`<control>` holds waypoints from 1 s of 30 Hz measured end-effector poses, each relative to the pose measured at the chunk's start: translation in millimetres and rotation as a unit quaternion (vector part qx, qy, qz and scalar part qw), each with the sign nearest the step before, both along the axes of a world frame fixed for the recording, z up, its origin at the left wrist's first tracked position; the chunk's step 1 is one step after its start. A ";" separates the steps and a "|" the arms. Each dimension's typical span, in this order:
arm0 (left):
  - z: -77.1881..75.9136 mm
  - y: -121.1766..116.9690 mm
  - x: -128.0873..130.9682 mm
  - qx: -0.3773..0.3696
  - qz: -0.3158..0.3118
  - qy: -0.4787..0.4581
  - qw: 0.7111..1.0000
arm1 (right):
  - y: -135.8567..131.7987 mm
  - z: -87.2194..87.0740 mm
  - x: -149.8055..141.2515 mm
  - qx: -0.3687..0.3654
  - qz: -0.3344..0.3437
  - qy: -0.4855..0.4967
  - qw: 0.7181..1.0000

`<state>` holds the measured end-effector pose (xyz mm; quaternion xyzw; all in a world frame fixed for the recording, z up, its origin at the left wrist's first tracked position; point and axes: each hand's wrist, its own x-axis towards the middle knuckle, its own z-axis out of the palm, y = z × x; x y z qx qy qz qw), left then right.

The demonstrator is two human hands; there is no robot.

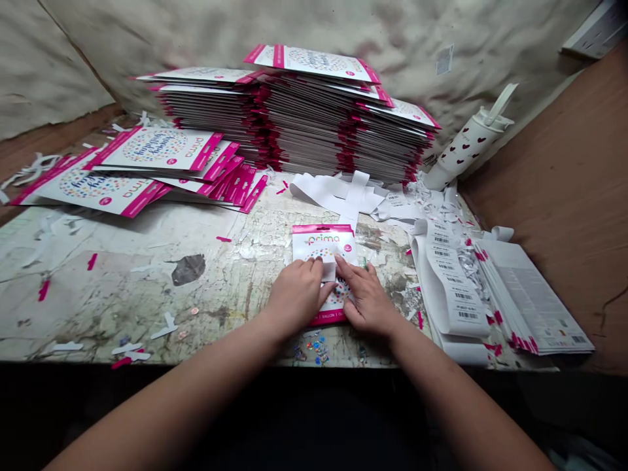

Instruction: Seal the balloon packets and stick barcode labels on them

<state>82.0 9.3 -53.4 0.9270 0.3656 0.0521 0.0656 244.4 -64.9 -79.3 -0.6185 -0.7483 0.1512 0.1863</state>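
Note:
A white and pink balloon packet (324, 239) marked "prima" lies flat on the worktable, under both of my hands. Closed fingers of my left hand (298, 291) pinch a small white slip of paper (328, 268) over the packet's middle. My right hand (367, 296) rests on the packet's right side, its fingers apart and partly bent, one fingertip against the slip's right edge. Something small and green shows behind those fingers, too hidden to name. Part of the packet's printed front is covered by my hands.
Tall stacks of similar packets (304, 124) stand at the back, with a loose pile (157, 147) at left. To the right are a strip of barcode labels (449, 275), more packets (534, 288) and a white tumbler with hearts (464, 147). Paper scraps litter the worktable (220, 275).

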 end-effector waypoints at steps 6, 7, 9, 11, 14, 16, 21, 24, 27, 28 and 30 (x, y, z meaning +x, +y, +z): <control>16.1 8.0 11.8 0.011 -0.006 0.057 0.998 | 0.2 0.7 0.3 -0.003 0.002 0.022 1.000; 15.4 7.2 10.2 0.014 -0.005 0.059 0.998 | 0.0 1.1 0.1 -0.003 0.001 0.024 1.000; 12.8 6.4 4.0 0.017 -0.002 0.066 0.998 | -0.4 1.6 0.0 -0.003 -0.002 0.027 1.000; 9.5 8.2 -4.3 0.020 0.002 0.063 0.998 | -0.7 1.5 0.1 -0.005 -0.003 0.032 0.999; 3.6 12.8 -14.4 0.048 0.023 0.010 0.999 | -0.6 0.6 0.6 -0.009 -0.002 0.041 0.999; -0.7 14.0 -16.4 0.097 0.039 -0.029 0.994 | -0.2 0.1 0.9 -0.011 -0.002 0.044 0.999; -8.7 10.3 -5.9 0.176 -0.013 -0.026 0.984 | 0.9 0.2 1.2 -0.008 0.002 0.039 0.999; -11.9 9.3 2.0 0.174 -0.051 -0.022 0.983 | 1.2 0.4 0.9 -0.003 -0.001 0.034 0.999; -14.9 9.5 6.7 0.164 -0.063 -0.020 0.984 | 0.9 -0.4 0.4 -0.002 -0.003 0.030 1.000; -15.8 9.6 7.6 0.160 -0.065 -0.019 0.985 | 0.8 -0.8 0.4 -0.001 -0.003 0.029 1.000; -17.2 9.9 8.7 0.151 -0.064 -0.018 0.986 | 0.7 -1.8 0.6 0.002 -0.001 0.029 1.000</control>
